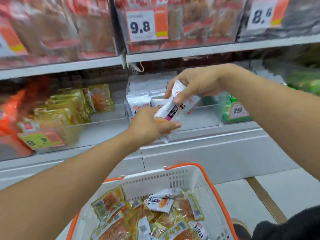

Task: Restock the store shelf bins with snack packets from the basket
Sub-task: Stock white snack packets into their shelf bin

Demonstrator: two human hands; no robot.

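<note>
Both hands hold white snack packets (168, 108) in front of the middle shelf. My right hand (195, 84) grips their upper end from above. My left hand (152, 124) holds the lower end from below, thumb along the bottom. Right behind them is the clear bin (204, 116) that holds more white packets (140, 99). Below, the white basket with orange rim (181, 174) stands on the floor, filled with yellow packets (114, 203) and a few white packets (159, 204).
A clear bin of yellow packets (69, 108) sits to the left with an 8.9 price tag (40, 140). Green packets (235, 110) lie in a bin to the right. Red packets fill the upper shelf behind price tags 9.8 (141, 26) and 8.8 (261, 14).
</note>
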